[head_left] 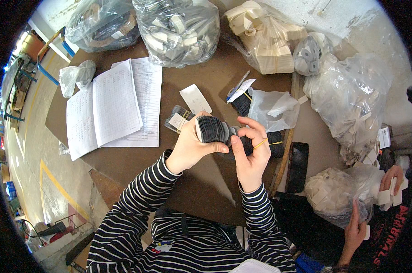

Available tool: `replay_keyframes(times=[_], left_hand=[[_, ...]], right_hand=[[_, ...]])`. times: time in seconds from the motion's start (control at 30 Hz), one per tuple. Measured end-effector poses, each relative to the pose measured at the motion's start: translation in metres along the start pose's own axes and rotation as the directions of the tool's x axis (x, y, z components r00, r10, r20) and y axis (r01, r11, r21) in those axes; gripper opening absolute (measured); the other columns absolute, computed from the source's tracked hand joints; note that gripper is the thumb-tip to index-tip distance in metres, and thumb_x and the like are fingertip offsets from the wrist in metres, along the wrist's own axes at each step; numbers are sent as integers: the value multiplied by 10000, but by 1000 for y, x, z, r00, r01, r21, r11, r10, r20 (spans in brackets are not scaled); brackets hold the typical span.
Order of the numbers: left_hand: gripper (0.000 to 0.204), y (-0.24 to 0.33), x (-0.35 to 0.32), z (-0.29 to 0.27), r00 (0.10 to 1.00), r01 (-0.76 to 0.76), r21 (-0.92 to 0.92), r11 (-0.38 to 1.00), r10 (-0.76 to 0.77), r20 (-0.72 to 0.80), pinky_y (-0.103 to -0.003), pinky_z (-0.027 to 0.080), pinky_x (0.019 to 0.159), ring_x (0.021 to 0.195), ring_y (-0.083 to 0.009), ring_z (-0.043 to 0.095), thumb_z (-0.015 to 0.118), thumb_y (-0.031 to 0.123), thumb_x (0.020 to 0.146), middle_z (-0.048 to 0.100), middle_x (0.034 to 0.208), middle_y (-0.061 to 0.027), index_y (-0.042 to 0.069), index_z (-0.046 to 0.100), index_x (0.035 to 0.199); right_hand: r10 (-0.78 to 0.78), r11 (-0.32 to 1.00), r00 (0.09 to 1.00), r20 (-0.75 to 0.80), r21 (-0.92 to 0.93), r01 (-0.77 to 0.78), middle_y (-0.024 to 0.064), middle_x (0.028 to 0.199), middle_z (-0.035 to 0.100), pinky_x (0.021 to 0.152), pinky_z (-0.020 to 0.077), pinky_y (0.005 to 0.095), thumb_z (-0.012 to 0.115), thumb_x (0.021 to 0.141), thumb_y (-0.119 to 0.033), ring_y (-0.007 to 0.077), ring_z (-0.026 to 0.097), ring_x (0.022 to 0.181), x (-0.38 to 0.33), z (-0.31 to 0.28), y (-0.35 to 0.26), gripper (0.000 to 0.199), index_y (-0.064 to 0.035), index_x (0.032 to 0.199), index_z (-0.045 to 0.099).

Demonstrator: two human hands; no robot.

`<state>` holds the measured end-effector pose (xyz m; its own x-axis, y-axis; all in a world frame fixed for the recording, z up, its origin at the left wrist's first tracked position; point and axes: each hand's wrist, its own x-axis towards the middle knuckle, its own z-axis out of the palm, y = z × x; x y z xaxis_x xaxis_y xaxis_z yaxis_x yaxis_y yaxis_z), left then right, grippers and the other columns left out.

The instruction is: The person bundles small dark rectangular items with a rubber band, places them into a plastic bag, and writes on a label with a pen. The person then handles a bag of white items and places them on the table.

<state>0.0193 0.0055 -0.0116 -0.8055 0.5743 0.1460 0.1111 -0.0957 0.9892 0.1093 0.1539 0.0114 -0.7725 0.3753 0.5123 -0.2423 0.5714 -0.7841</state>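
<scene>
My left hand [192,145] grips a thick stack of thin black pieces [211,128] held upright over the brown table [215,77]. My right hand [251,152] pinches the right edge of the same stack, and a yellow rubber band [260,143] loops around its fingers. Another banded black bundle [178,119] lies just behind my left hand. A further black bundle [275,144] lies to the right of my right hand. A small white slip [195,98] rests on the table behind the stack.
An open ledger of printed sheets [110,107] lies at left. Clear plastic bags of grey and cream pieces [178,29] [265,38] [351,100] ring the table's far and right sides. A black phone [298,166] lies at right. Another person's hands [390,179] hold cream pieces at lower right.
</scene>
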Motion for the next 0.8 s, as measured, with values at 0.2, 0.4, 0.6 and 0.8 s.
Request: replay_keyframes(times=[0.2, 0.4, 0.6, 0.8], left_hand=[[491, 2, -1, 2, 999, -4, -41, 999, 6, 41, -270, 500, 778, 829, -90, 608, 954, 210, 652, 669, 899, -2, 34, 627, 973], [452, 4, -1, 3, 998, 45, -173, 984, -37, 50, -255, 513, 754, 805, -78, 623, 946, 189, 662, 702, 886, -2, 23, 657, 967], [444, 4, -1, -2, 995, 26, -59, 998, -20, 99, -259, 517, 752, 803, -74, 623, 949, 201, 650, 708, 882, 0, 11, 681, 950], [439, 4, 0, 0, 995, 9, -69, 998, -2, 101, -260, 513, 742, 788, -72, 613, 952, 190, 640, 701, 853, 0, 14, 688, 943]], right_hand=[[64, 998, 998, -25, 9, -64, 165, 1213, 648, 961, 468, 377, 671, 816, 28, 273, 632, 1076, 1, 1, -5, 130, -24, 935, 677], [-26, 1000, 1000, 17, 9, 26, 164, 1267, 637, 871, 516, 356, 727, 783, 0, 258, 674, 991, 2, -3, -1, 162, -34, 942, 722], [-20, 999, 999, -48, -28, 18, 165, 1275, 633, 867, 518, 355, 705, 797, 13, 254, 674, 986, 1, 2, 1, 172, -31, 963, 702], [2, 999, 1000, 19, 35, -3, 166, 1290, 611, 818, 538, 330, 698, 802, 15, 226, 671, 879, -2, 1, 0, 176, -30, 973, 702]])
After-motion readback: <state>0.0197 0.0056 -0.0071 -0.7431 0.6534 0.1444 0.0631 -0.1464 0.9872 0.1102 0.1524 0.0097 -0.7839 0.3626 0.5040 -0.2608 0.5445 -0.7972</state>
